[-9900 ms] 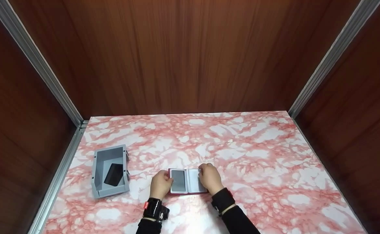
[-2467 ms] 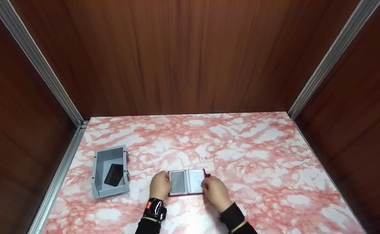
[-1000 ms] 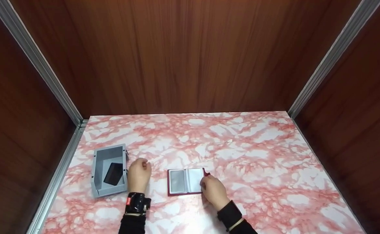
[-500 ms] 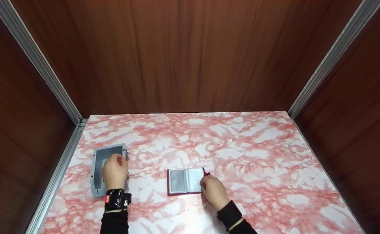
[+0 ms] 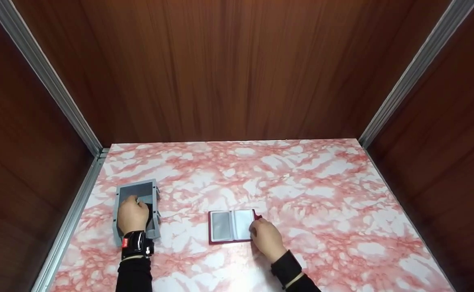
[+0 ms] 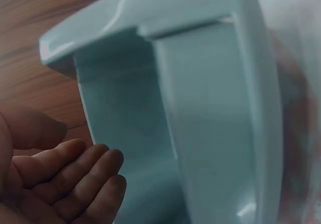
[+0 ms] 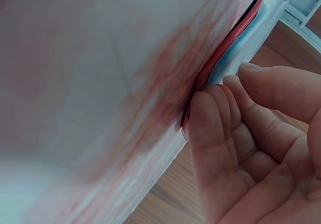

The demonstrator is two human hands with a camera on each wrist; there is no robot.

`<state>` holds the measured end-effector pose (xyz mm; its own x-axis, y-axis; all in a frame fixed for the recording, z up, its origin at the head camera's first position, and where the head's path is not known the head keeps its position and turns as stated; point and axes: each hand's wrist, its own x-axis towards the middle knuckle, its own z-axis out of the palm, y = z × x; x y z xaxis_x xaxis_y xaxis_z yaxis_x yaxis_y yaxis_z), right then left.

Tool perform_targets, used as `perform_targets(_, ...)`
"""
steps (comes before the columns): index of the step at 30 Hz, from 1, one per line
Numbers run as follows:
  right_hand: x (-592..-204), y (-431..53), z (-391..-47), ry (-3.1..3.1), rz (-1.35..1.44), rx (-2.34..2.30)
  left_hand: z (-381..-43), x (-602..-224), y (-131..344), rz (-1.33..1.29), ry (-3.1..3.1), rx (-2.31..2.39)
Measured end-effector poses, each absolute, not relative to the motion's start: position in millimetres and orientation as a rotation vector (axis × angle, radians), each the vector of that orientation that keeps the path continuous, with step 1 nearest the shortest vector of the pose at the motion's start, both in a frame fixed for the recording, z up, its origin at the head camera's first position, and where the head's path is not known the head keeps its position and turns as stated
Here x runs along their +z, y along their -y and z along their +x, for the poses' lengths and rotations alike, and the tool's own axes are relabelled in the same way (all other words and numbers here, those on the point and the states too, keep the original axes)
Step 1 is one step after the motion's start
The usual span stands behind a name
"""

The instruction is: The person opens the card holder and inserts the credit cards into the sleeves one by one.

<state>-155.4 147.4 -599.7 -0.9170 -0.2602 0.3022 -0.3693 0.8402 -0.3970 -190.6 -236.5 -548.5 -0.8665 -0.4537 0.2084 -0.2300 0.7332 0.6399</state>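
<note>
A small card holder (image 5: pixel 221 226) with a dark red cover lies spread open on the table, its clear sleeves showing. My right hand (image 5: pixel 267 239) holds its right edge; in the right wrist view the curled fingertips (image 7: pixel 206 108) meet the red cover, with the thumb close over the sleeves. My left hand (image 5: pixel 133 215) is inside the grey plastic bin (image 5: pixel 154 190), over a flat black rectangular object (image 5: pixel 150 211) that it partly hides. In the left wrist view the fingers (image 6: pixel 100 179) are loosely bent, thumb apart, with nothing visible between them.
The pink-and-white marbled table (image 5: pixel 322 194) is bounded by brown wood-grain panels (image 5: pixel 228 73) at the back and sides. Metal corner posts (image 5: pixel 46 73) stand at the back corners. The bin is at the table's left side.
My left hand has let go of the card holder's left edge and moved left into the grey bin. My right hand stays at the holder's right edge, lower than ten seconds ago.
</note>
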Motion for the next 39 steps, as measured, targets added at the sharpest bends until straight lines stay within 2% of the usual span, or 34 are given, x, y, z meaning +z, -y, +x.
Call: perform_targets(39,-598.7,-149.6,-155.1,2.767,0.512,0.669,-196.3,-561.7,246.5,0.628,2.935,-0.960)
